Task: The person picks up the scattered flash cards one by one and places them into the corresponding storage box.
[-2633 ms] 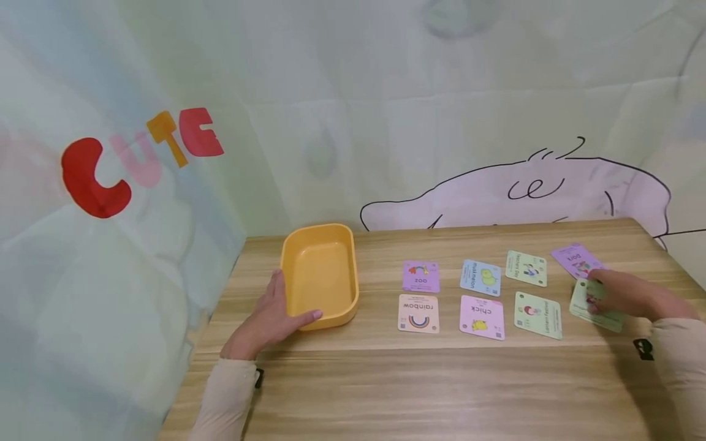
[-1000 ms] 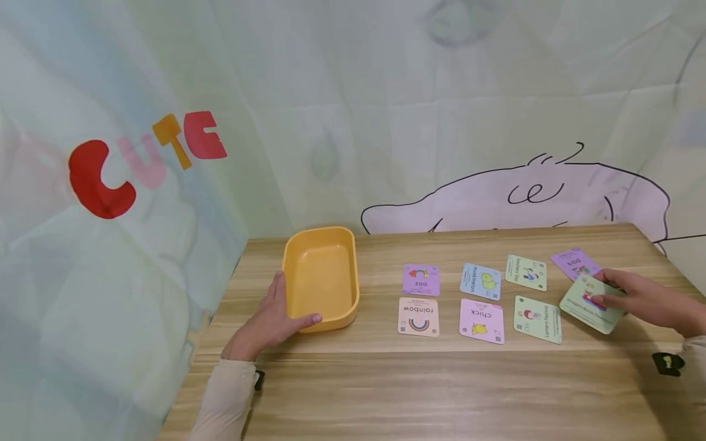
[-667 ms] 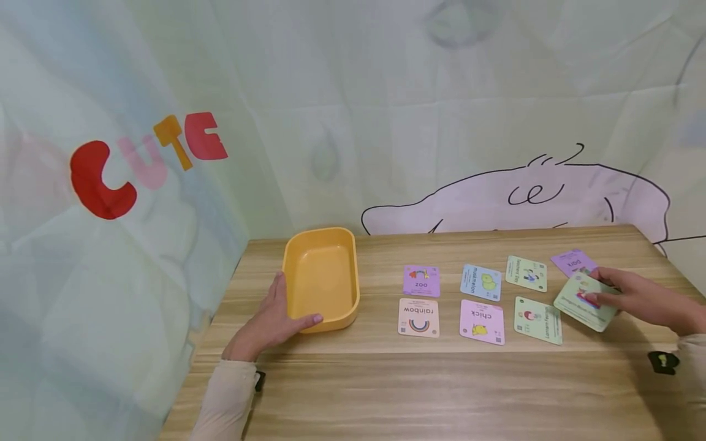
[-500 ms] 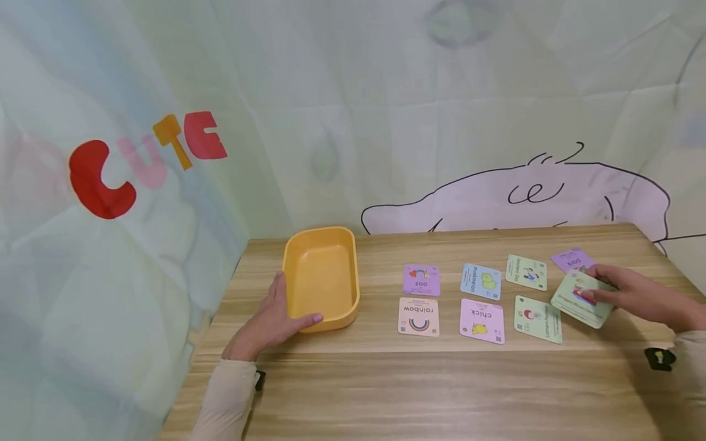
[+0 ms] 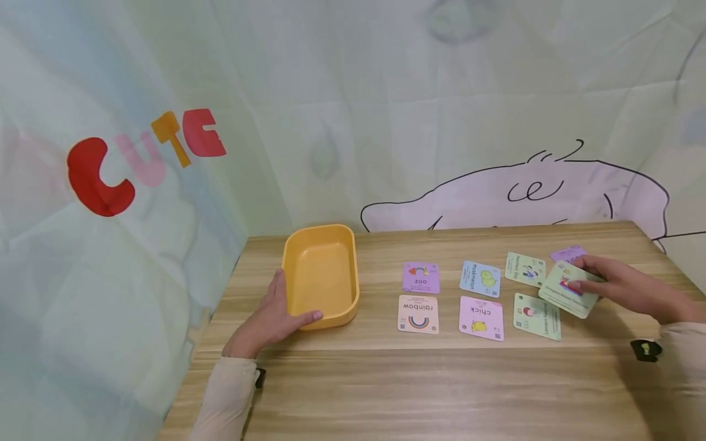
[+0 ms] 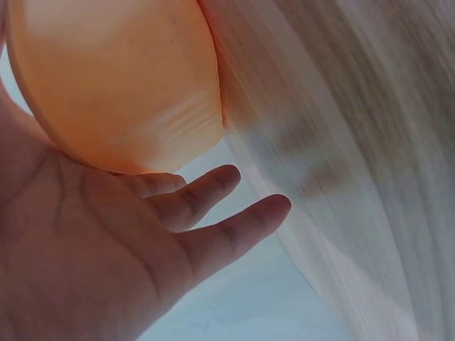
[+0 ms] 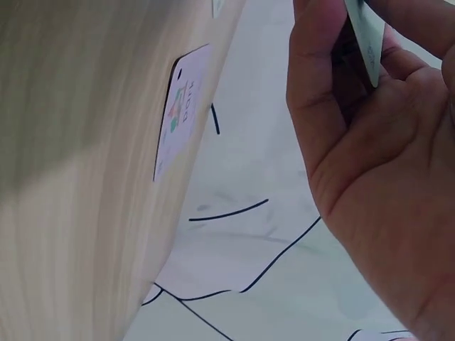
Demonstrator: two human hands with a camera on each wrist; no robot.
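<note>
My right hand [image 5: 623, 286] pinches a green flash card [image 5: 570, 293], thumb on its face and fingers behind. The card is raised and tilted, overlapping the Lantern Festival card [image 5: 536, 315] in the head view. The right wrist view shows the held card [image 7: 368, 42] edge-on between thumb and fingers. Behind that hand lies the purple park card [image 5: 565, 253], partly hidden. My left hand [image 5: 270, 318] rests against the near left corner of a yellow tray [image 5: 355, 288], thumb over the near rim. Its fingers [image 6: 242, 227] are extended along the tray's outside in the left wrist view.
Two rows of cards lie on the wooden table [image 5: 419, 392]: zoo [image 5: 421, 277], rainbow [image 5: 418, 313], muskmelon [image 5: 480, 278], chick [image 5: 481, 318] and Teacher's Day [image 5: 526, 268]. Printed curtains [image 5: 309, 92] hang behind and to the left of the table.
My right hand has picked the green card up off the table and moved it left, toward the Lantern Festival card, covering more of the park card. The left hand and tray stay put.
</note>
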